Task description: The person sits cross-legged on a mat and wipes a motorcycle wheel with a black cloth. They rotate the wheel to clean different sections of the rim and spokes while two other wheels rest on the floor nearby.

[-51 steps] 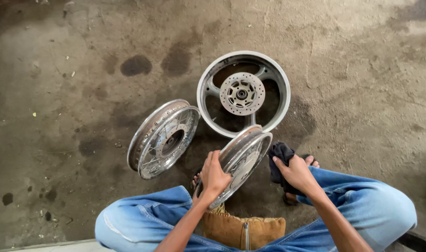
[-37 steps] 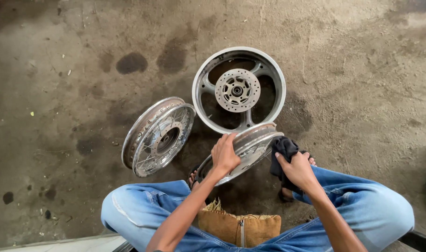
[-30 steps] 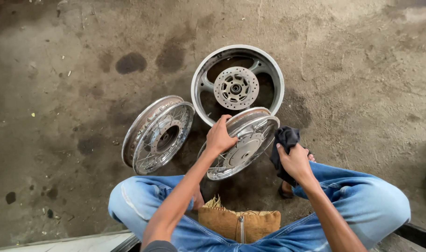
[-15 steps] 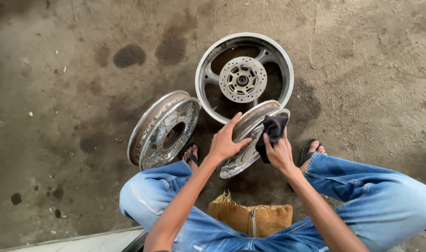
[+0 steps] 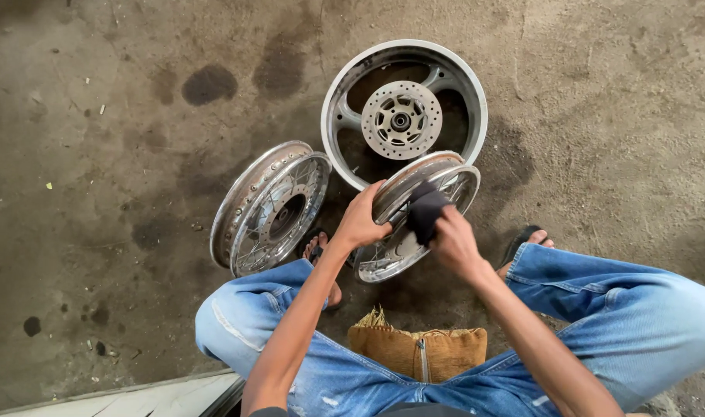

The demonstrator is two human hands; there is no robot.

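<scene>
Since half a second ago the right hand (image 5: 454, 241) has carried the cloth (image 5: 426, 212) a little further onto the rim (image 5: 414, 216); earlier it lay by the right knee. Its fingers are curled around the dark cloth, pressing it to the rim's upper edge. At nine o'clock of the cloth, the left hand (image 5: 361, 220) grips the rim's edge, fingers wrapped over the metal. This rim stands tilted between the knees. A spoked wheel (image 5: 271, 208) leans at nine o'clock, near but apart. At twelve o'clock a cast wheel (image 5: 402, 108) with a brake disc (image 5: 401, 120) lies flat on the stained floor (image 5: 97, 154). A tan cushion (image 5: 418, 351) sits at six o'clock.
</scene>
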